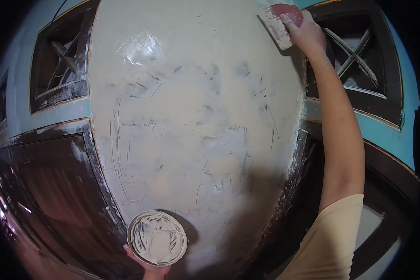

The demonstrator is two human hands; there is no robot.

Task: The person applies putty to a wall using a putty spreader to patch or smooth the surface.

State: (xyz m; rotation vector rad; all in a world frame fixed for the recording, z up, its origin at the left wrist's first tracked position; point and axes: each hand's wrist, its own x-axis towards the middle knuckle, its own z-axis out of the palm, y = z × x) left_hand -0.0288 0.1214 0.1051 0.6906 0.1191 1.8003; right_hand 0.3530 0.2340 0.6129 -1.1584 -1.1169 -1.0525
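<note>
At the upper right, my right hand [309, 33] grips a putty knife [279, 29] with a reddish handle and a wide blade smeared with pale putty. Its blade is close to the wall [182, 100]; whether it touches I cannot tell. From below, my left hand [149, 267] holds up a round tub [184, 242] of cream-coloured putty [157, 243], its inside streaked by scraping. Most of that hand is hidden beneath the tub. Pale filler covers the wall, with dark scratches and grey patches across the middle and a wet, shiny patch at the upper left.
Dark-framed panels flank the wall: a brown wooden door [51, 182] at left and a vent window with crossed slats [354, 58] at right. Another crossed-slat window [63, 58] is at upper left. Turquoise wall [70, 112] shows between the frames. My arm's shadow falls on the lower right.
</note>
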